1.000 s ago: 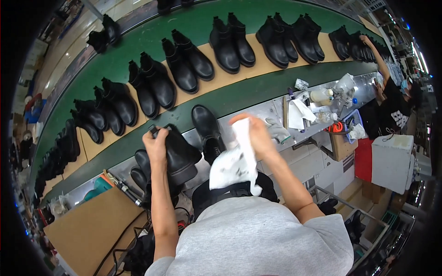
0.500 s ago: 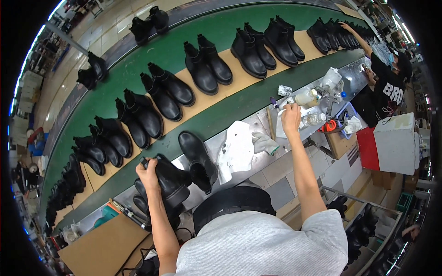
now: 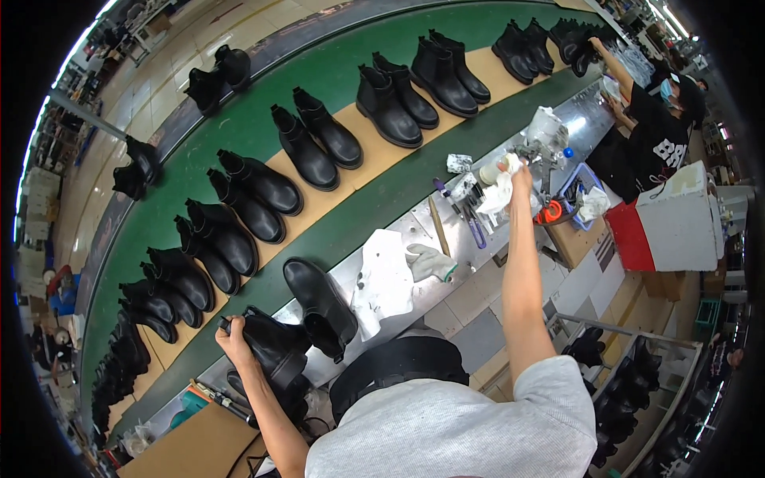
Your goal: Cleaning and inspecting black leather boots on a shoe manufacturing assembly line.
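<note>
My left hand point(image 3: 233, 339) is clamped on the top edge of a black leather ankle boot with a chunky sole point(image 3: 269, 338), tilted just to that hand's right; I cannot tell whether its sole rests on anything. My right hand point(image 3: 520, 182), stretched far ahead and to the right, is closed on a crumpled white sheet point(image 3: 496, 197), cloth or paper. Just left of it stands a pale bottle point(image 3: 487, 173); nearer me lies a purple-handled tool point(image 3: 477, 232).

Between my hands, on the silvery metal bench point(image 3: 420, 225), lie a grey glove with a green cuff point(image 3: 430, 261) and a smudged white cloth point(image 3: 382, 279). A second black boot point(image 3: 312, 288) lies beside the held one, toe away from me. Beyond both hands, paired black boots point(image 3: 386, 107) line a green belt point(image 3: 343, 213).

I judge that the trailing sheet could snag and topple the bottle, while a loose one-handed grip could let the boot swing and scuff its neighbour.
</note>
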Tool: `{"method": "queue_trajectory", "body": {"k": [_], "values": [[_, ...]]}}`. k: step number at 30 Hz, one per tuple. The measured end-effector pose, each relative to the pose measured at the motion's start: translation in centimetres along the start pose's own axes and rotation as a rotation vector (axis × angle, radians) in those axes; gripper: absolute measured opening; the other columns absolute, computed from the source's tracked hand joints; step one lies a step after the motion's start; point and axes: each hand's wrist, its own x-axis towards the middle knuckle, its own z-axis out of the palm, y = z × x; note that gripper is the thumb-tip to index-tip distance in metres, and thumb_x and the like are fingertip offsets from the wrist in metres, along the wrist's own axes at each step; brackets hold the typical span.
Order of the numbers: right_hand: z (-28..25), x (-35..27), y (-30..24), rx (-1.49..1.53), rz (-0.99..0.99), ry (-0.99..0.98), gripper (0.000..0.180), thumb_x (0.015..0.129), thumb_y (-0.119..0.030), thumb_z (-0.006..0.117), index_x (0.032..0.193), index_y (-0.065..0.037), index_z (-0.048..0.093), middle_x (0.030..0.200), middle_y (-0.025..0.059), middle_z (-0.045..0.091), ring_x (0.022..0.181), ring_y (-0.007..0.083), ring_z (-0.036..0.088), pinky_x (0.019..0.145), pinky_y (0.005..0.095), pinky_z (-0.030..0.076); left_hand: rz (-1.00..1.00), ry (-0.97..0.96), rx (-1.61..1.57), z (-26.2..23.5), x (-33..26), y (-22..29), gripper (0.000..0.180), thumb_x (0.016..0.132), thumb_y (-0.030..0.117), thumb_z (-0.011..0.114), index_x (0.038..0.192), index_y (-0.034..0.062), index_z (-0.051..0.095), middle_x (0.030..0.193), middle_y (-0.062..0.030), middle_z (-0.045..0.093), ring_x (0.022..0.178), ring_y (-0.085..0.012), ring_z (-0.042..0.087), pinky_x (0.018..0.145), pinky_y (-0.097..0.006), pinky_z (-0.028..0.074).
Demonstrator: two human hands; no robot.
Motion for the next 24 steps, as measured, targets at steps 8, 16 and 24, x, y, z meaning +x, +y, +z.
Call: {"method": "queue_trajectory", "body": {"k": [8, 16, 24], "values": [[-0.2, -12.5, 4.0, -0.860, -0.821, -0.251, 0.063, 0.072, 0.012, 0.037, 0.131, -0.009, 0.040, 0.112, 0.0200, 0.054, 0.107, 0.0354, 0.052, 0.094, 0.0419, 0.040, -0.010, 0.021, -0.024, -0.8, -0.4, -0.4, 0.009, 0.077, -0.001, 0.059, 0.070, 0.0035, 0.055, 0.071, 0.0002, 0.055, 0.067, -0.0082, 0.050, 0.065, -0.021, 0.039], [0.8, -5.0, 2.3, -0.527, -0.263, -0.159, 0.031, 0.095, -0.010, 0.031, 0.113, -0.004, 0.056, 0.084, 0.0120, 0.064, 0.062, 0.0179, 0.057, 0.056, 0.0314, 0.045, -0.036, 0.063, 0.015, -1.9, -0.8, -0.2, 0.001, 0.077, 0.003, 0.060, 0.077, 0.0020, 0.058, 0.075, -0.0008, 0.057, 0.071, -0.0096, 0.053, 0.069, -0.023, 0.042], [4.9, -10.2, -3.3, -0.676, -0.111, -0.624, 0.029, 0.094, -0.025, 0.045, 0.103, 0.000, 0.058, 0.076, 0.0060, 0.063, 0.066, 0.0139, 0.062, 0.058, 0.0270, 0.051, -0.043, 0.080, 0.156, 1.4, -1.0, 1.7, 0.020, 0.073, 0.017, 0.075, 0.077, 0.0015, 0.063, 0.073, 0.0003, 0.060, 0.066, -0.0087, 0.052, 0.062, -0.024, 0.042]]}}
